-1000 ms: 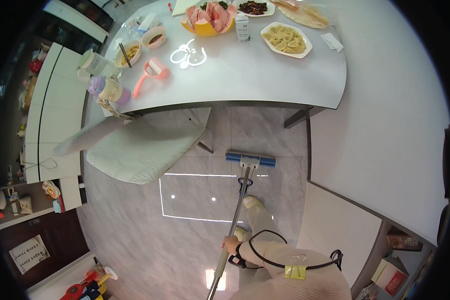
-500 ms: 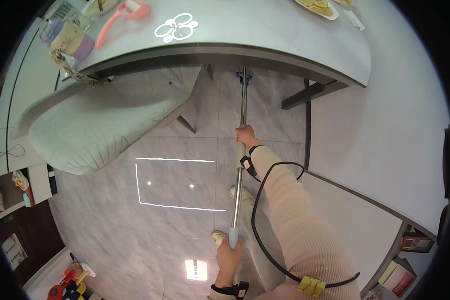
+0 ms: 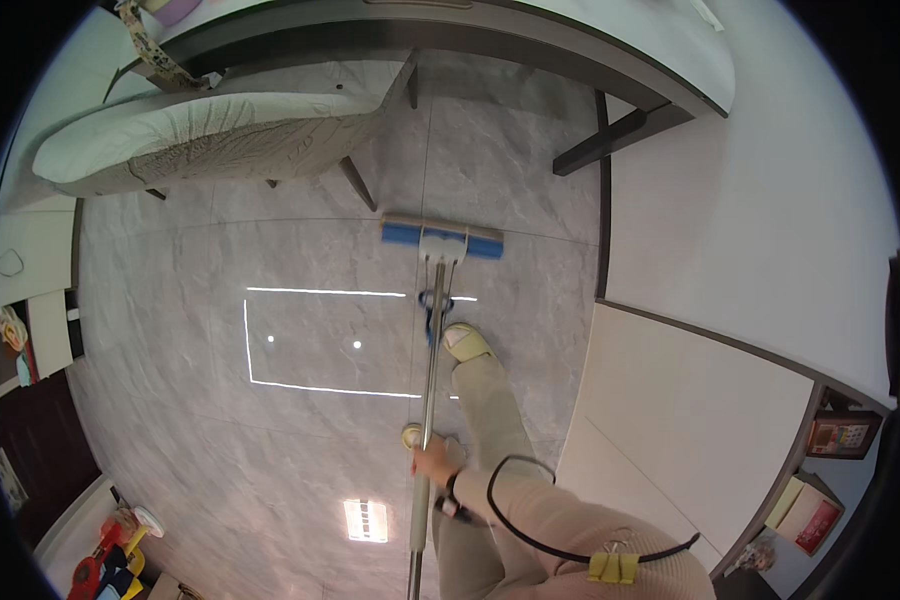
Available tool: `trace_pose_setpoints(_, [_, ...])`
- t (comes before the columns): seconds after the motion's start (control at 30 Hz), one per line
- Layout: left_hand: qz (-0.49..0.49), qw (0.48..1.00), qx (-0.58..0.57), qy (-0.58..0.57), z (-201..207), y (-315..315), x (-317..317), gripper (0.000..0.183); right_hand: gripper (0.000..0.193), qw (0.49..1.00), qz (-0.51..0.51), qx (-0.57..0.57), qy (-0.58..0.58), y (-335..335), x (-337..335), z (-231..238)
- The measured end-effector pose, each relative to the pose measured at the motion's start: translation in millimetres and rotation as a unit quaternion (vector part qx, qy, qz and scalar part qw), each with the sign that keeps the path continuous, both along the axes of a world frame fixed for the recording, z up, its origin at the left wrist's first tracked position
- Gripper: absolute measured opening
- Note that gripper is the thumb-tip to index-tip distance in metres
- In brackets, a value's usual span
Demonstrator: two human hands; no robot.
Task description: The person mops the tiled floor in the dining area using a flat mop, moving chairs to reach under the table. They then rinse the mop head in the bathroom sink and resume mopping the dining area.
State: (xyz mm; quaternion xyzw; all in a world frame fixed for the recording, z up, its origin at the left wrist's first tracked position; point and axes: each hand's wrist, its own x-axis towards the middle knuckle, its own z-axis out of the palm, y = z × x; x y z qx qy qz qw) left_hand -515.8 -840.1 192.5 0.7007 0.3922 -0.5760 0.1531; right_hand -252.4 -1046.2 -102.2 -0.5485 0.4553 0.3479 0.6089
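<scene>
My right hand [image 3: 436, 462] is wrapped round the pale grip of a sponge mop's metal pole [image 3: 434, 365]. At the pole's far end the mop head [image 3: 443, 240] lies crosswise on the tiled floor, with a blue sponge strip and a white bracket. A dark blue fitting [image 3: 433, 301] sits on the pole a little short of the head. The lower end of the pole runs out of the picture at the bottom edge, and my left hand is not in view. My slippered foot [image 3: 465, 343] stands just right of the pole.
A fabric-covered chair [image 3: 210, 140] stands at the far left, beside the table [image 3: 530, 40] with its dark leg [image 3: 620, 140]. White panels [image 3: 690, 400] line the right side. Colourful toys [image 3: 115, 555] lie at the lower left, shelves [image 3: 840, 440] at the lower right.
The mop head has come out from under the table toward me. My right hand has drawn back down with the pole, and my left hand has gone out of view.
</scene>
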Motion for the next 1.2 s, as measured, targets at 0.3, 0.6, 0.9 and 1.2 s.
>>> trace_pose_setpoints(0.3, [-0.03,0.997,0.041,0.061,-2.8,-18.7,23.3,0.039,0.024,0.992,0.058,0.089,0.066,-3.9,6.0,20.5])
trace_pose_setpoints(0.6, [-0.059,0.971,-0.107,-0.205,-156.9,-193.3,265.6,0.036,0.019,0.966,0.067,-0.216,-0.127,-225.4,312.5,-96.6])
trace_pose_setpoints(0.9, [-0.037,0.954,-0.162,-0.248,-135.4,-233.0,305.1,0.037,0.027,0.932,0.124,-0.309,-0.143,-252.2,315.7,-77.7])
trace_pose_setpoints(1.2, [-0.05,0.982,-0.102,-0.152,-66.5,-13.5,35.6,0.034,0.051,0.994,-0.096,-0.021,0.036,-69.9,3.1,-76.1])
